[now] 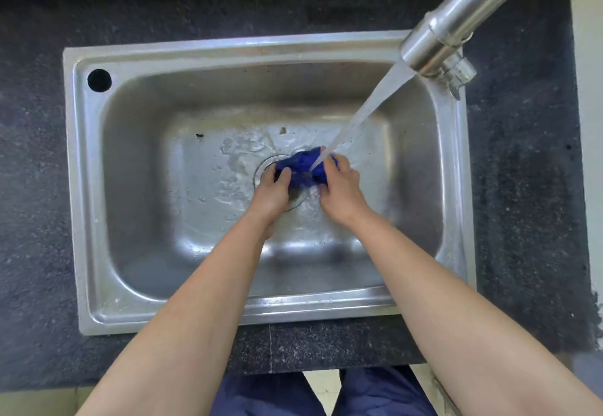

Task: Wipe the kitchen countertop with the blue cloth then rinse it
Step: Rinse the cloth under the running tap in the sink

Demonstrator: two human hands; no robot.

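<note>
A: Hands first. Left hand (272, 192) is clamped on the near-left end of the blue cloth (305, 167), thumb on top, fingers curled under.

B: Right hand (339, 187)?

A: Same deal, closed on the cloth's other end, thumb over it. Cloth is bunched up between both hands, down in the sink (98, 187).

B: Water?

A: Running. Stream of water (365, 112) comes off the tap (456, 24), up and to the right of the right hand, and lands on the cloth just beside the right thumb.

B: What's under the hands?

A: Drain (266, 162), directly below the left hand, partly covered by hand and cloth. Basin floor around both hands is wet and rippling.

B: Cloth touching the basin floor or held above it?

A: Can't tell, blur and splash hide the underside.

B: Anything else?

A: Dark speckled countertop (32, 154) rings the sink on all sides of the arms. Round hole (99, 80) in the sink rim, far left beyond the left hand. Blue trousers (375, 392) show below the forearms, at the counter's near edge.
</note>
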